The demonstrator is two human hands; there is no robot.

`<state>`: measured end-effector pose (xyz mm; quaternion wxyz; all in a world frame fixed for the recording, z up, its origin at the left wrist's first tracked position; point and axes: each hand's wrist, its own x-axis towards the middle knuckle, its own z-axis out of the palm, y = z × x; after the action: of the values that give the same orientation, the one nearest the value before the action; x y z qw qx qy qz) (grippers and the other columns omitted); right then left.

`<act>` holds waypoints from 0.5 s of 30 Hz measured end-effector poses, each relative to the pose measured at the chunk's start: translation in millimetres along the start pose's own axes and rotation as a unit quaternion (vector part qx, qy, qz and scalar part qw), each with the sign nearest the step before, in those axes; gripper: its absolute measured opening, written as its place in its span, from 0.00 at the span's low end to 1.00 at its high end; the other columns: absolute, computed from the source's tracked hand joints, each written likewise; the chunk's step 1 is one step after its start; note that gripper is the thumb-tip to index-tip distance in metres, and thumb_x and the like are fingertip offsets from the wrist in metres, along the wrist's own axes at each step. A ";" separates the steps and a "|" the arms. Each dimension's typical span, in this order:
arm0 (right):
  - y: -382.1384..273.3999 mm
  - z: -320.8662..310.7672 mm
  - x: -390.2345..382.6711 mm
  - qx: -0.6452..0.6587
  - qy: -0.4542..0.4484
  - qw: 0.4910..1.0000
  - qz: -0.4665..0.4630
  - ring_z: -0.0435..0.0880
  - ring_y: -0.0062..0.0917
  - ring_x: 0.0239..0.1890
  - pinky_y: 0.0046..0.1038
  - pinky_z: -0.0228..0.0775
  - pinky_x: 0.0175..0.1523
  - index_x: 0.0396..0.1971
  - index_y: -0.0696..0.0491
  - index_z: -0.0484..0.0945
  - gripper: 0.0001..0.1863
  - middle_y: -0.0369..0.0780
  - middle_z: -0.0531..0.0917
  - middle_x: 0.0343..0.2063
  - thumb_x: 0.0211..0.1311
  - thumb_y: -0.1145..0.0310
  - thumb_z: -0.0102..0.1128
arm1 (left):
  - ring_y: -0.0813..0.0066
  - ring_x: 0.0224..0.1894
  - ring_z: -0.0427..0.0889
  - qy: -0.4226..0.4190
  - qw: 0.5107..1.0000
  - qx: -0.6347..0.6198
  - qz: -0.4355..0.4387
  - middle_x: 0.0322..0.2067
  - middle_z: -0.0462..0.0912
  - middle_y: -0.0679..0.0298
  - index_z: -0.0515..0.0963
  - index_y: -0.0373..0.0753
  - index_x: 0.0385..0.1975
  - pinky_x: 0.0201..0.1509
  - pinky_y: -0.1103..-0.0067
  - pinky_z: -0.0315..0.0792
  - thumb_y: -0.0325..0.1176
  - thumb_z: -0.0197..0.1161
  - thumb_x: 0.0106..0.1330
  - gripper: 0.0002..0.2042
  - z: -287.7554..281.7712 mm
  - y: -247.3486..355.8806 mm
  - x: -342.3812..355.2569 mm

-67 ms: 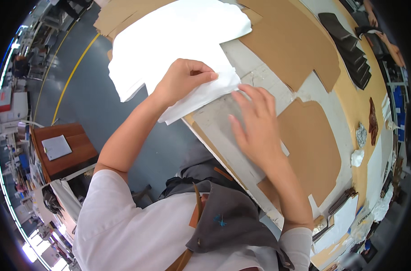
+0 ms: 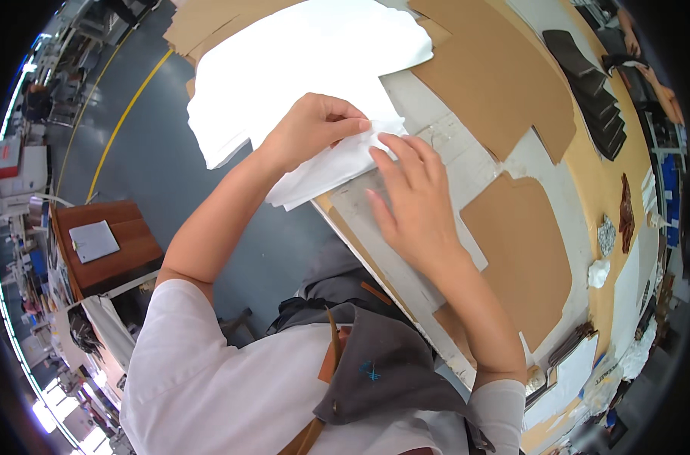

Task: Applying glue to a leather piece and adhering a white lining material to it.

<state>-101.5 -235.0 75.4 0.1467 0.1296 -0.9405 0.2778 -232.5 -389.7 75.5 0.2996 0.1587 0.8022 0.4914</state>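
A large white sheet (image 2: 292,61) lies over the far left part of the table, its near flap hanging past the edge. I cannot tell whether it is paper or cloth. My left hand (image 2: 311,133) pinches the flap, thumb and forefinger closed at its right end. Beside it, my right hand (image 2: 417,201) is open with fingers apart and lightly bent. Its fingertips are over the flap's right end, close to the left thumb; whether they touch the sheet is unclear.
Brown cardboard pieces (image 2: 523,250) lie on the worktable (image 2: 428,114). Black overlapping pieces (image 2: 585,95) are along its far right, near another person's hands (image 2: 652,76). A crumpled white wad (image 2: 599,273) sits at the right. To the left stands a brown cabinet (image 2: 125,258) with a notepad.
My right hand has moved left and slightly up, bringing its fingers over the end of the white flap. The left hand keeps its pinch, and the view has shifted slightly.
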 end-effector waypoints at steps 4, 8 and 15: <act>4.9 25.4 14.6 -0.017 -0.035 0.999 -0.030 0.64 0.41 0.58 0.43 0.54 0.62 0.47 0.62 0.73 0.22 0.45 0.71 0.52 0.51 0.70 0.62 | 0.81 0.25 0.73 0.003 0.999 -0.041 0.021 0.24 0.81 0.63 0.81 0.31 0.32 0.30 0.82 0.69 0.35 0.62 0.62 0.11 -11.7 -6.1 7.9; -1.9 42.1 13.2 -0.026 -0.069 0.997 -0.031 0.63 0.41 0.60 0.43 0.52 0.64 0.48 0.61 0.73 0.23 0.45 0.70 0.53 0.52 0.68 0.62 | 0.88 0.27 0.70 0.109 0.988 0.034 0.102 0.24 0.78 0.71 0.79 0.32 0.34 0.31 0.86 0.66 0.34 0.59 0.66 0.10 -22.7 -5.8 16.4; -49.7 83.3 16.2 0.113 -0.139 0.969 -0.169 0.64 0.35 0.62 0.46 0.47 0.68 0.50 0.57 0.72 0.25 0.44 0.71 0.54 0.52 0.64 0.63 | 0.88 0.25 0.66 0.095 0.984 0.076 0.128 0.21 0.74 0.72 0.79 0.35 0.35 0.29 0.85 0.64 0.34 0.58 0.67 0.09 -26.4 2.3 22.1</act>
<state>-117.2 -324.7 38.2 0.0438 0.3394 -0.8788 0.3324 -266.4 -394.8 79.3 0.1432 0.2351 0.8353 0.4759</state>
